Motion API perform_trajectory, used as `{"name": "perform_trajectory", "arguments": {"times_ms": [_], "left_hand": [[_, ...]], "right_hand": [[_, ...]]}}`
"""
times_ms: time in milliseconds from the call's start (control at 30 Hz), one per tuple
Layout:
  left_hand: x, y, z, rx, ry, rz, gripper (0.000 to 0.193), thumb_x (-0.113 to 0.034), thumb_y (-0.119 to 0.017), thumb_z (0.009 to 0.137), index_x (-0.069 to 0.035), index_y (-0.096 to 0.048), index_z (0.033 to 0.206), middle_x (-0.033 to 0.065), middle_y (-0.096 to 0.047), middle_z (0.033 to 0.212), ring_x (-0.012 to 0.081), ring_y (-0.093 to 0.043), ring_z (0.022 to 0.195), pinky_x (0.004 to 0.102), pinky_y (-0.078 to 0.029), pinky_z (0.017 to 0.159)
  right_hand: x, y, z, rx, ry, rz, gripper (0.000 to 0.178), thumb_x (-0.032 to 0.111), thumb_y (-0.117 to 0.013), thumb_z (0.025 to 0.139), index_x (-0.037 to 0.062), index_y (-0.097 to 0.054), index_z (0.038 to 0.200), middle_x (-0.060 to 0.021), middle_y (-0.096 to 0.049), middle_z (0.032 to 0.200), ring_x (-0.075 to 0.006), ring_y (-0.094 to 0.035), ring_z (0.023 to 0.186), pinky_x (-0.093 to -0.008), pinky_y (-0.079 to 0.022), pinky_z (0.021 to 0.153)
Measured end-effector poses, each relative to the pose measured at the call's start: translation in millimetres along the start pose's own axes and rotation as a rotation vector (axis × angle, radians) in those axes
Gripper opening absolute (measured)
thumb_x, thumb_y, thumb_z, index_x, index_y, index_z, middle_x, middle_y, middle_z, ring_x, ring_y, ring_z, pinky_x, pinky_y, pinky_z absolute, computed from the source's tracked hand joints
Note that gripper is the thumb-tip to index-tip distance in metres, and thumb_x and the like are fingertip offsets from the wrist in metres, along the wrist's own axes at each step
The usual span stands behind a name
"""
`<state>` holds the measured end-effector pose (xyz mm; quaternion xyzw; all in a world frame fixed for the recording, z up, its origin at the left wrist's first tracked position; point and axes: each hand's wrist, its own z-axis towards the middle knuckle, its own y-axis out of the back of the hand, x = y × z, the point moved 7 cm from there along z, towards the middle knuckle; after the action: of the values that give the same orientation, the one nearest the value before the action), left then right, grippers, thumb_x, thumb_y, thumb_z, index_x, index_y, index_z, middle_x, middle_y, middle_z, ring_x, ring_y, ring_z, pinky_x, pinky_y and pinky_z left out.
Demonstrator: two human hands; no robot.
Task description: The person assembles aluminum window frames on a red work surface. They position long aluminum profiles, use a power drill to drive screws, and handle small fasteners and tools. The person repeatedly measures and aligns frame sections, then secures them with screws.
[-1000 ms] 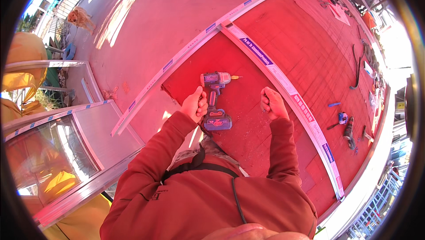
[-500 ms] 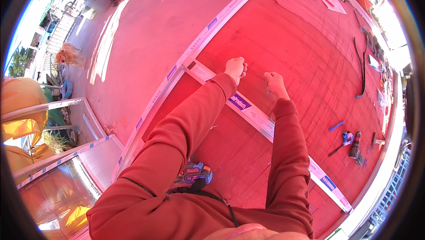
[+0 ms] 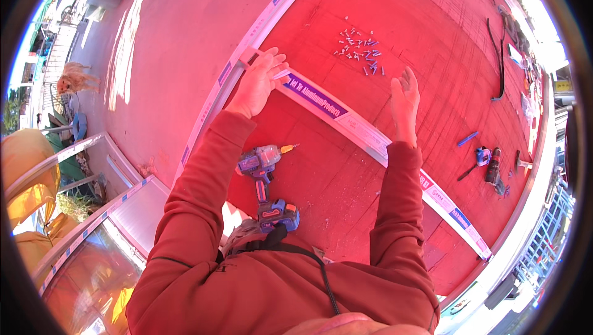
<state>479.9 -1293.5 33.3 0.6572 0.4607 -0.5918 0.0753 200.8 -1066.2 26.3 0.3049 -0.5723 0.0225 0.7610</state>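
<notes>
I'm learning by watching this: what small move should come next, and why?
Probably lower the right hand to pick up one of the fasteners: that hand looks open and empty, the fasteners lie loose beyond the bar, and the drill, bit fitted, lies on the near side.

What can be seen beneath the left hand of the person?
A pale bar with purple labels passes beneath the left hand, showing on both sides. The stretch directly behind the hand is covered; whether they touch cannot be told.
</notes>
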Motion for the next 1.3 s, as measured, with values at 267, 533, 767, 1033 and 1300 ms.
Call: {"name": "perform_trajectory", "arguments": {"times_ms": [267,533,767,1033,1300], "left_hand": [[38,156,-290,-0.256,0.121,-0.108,0.035,-0.036,-0.047,0.099,-0.004,-0.06,0.095,0.0124,-0.065,0.1,0.0214,-0.061,0.094,0.0359,-0.049,0.085],[109,223,-484,-0.34,0.366,0.01,0.035,-0.027,-0.051,0.098,-0.003,-0.06,0.075,0.0098,-0.067,0.09,0.0166,-0.06,0.079,0.0304,-0.05,0.077],[78,309,-592,-0.267,0.178,0.017,0.035,-0.024,-0.051,0.096,-0.003,-0.055,0.067,0.0118,-0.066,0.087,0.018,-0.06,0.079,0.0317,-0.048,0.074],[36,448,-639,-0.576,-0.058,-0.173,0.036,-0.026,-0.054,0.096,-0.007,-0.051,0.065,0.0068,-0.058,0.069,0.0142,-0.052,0.055,0.0255,-0.042,0.05],[-21,508,-606,-0.532,0.001,-0.027,0.036,-0.029,-0.056,0.097,-0.01,-0.049,0.067,0.0041,-0.053,0.067,0.0123,-0.05,0.058,0.0259,-0.041,0.052]], "right_hand": [[27,-71,-294,0.692,-0.384,0.108,0.038,0.016,-0.064,0.09,-0.0014,-0.055,0.122,-0.0087,-0.067,0.093,-0.0127,-0.063,0.084,-0.0257,-0.049,0.075],[49,-191,-370,0.721,-0.381,0.034,0.039,0.015,-0.075,0.076,-0.0016,-0.049,0.1,-0.0059,-0.06,0.081,-0.0121,-0.058,0.063,-0.0283,-0.048,0.058],[39,-197,-368,0.611,-0.321,-0.202,0.023,0.009,-0.072,0.07,0.0037,-0.052,0.078,0.0005,-0.053,0.064,-0.0092,-0.049,0.047,-0.027,-0.04,0.042],[-15,-205,-380,0.264,-0.431,-0.28,0.065,0.015,-0.072,0.067,-0.0133,-0.04,0.115,-0.0199,-0.06,0.103,-0.0292,-0.062,0.096,-0.0366,-0.05,0.083],[82,-204,-424,0.067,-0.369,-0.683,0.063,0.028,-0.07,0.071,-0.0055,-0.042,0.117,-0.0261,-0.064,0.108,-0.0434,-0.061,0.105,-0.048,-0.048,0.09]]}}
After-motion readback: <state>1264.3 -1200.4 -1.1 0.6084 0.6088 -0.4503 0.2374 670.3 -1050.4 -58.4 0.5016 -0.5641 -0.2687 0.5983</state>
